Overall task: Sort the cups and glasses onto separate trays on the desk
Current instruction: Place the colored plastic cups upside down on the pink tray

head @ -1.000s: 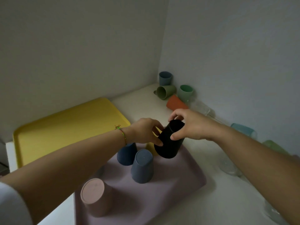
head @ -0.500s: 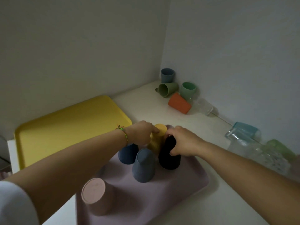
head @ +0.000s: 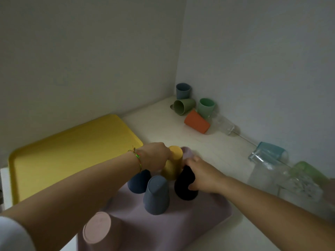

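I see my left hand (head: 155, 156) curled round the yellow cup (head: 172, 165), which stands upside down at the far end of the purple tray (head: 199, 214); my right hand (head: 203, 176) grips the black cup (head: 184, 185) from above, the cup inverted on the tray just beside the yellow one; a grey cup (head: 156, 194), a navy cup (head: 138, 182) and a pink cup (head: 97, 227) sit upturned nearer me on the same tray; the yellow tray (head: 72, 151) lies left of it on the table (head: 181, 131); in the far corner an olive cup (head: 184, 105) and an orange cup (head: 196, 122) lie on their sides; glasses (head: 266, 153) crowd the right wall.
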